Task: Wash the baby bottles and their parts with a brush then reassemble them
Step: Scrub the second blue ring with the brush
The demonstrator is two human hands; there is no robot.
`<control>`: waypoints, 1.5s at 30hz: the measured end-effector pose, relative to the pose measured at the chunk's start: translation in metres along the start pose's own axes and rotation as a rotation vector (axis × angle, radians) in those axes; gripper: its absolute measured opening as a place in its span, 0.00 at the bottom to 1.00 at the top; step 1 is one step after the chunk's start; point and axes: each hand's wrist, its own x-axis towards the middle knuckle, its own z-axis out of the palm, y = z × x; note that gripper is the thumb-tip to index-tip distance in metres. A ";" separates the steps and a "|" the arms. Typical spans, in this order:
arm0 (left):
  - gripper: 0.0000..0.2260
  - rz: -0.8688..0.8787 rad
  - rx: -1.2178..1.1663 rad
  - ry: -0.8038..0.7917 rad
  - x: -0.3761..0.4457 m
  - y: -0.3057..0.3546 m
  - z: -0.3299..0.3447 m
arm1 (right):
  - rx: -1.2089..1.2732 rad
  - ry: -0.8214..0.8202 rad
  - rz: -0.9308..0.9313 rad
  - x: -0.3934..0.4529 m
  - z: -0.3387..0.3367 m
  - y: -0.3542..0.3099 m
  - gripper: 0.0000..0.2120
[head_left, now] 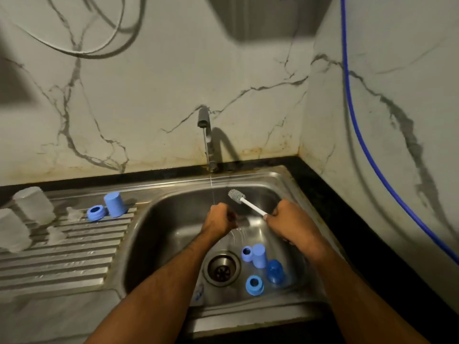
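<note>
Head view, left hand: our left hand (218, 220) is curled into a fist right under the thin stream from the grey tap (204, 117); we cannot tell what it holds, if anything.
Right hand: our right hand (289, 219) is clamped on the white handle of the grey-bristled bottle brush (242, 199), bristle head angled up and away toward the stream.
Below the hands: three pale blue plastic collars and caps (254, 285) and a darker blue cap (274, 270) lie in the steel sink basin (173, 219), beside the drain (221, 268).
Far left of our left hand: frosted clear bottles (33, 204), a blue ring (96, 212) and a blue cap (114, 204) rest on the ribbed drainboard (62, 249).
Handling: we judge these parts light, rigid and slippery when wet; best pinched by the rims.
Hard to see: dim light, and the left fist hides its contents; clear teats barely show.
</note>
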 end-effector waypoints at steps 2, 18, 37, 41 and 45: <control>0.12 0.019 0.039 -0.059 0.005 -0.002 0.009 | -0.004 -0.009 0.000 0.007 0.001 0.005 0.14; 0.23 0.134 0.267 -0.452 0.015 -0.021 0.055 | -0.075 -0.053 0.005 0.042 0.020 0.013 0.19; 0.12 0.098 0.131 -0.171 0.013 -0.023 0.037 | -0.104 -0.039 -0.009 0.037 0.022 0.013 0.13; 0.11 -0.114 -0.053 0.085 0.016 -0.035 0.003 | -0.097 -0.046 -0.018 0.035 0.019 0.001 0.13; 0.11 -0.253 -0.272 0.235 0.012 -0.043 -0.018 | -0.125 -0.045 -0.059 0.031 0.016 -0.017 0.12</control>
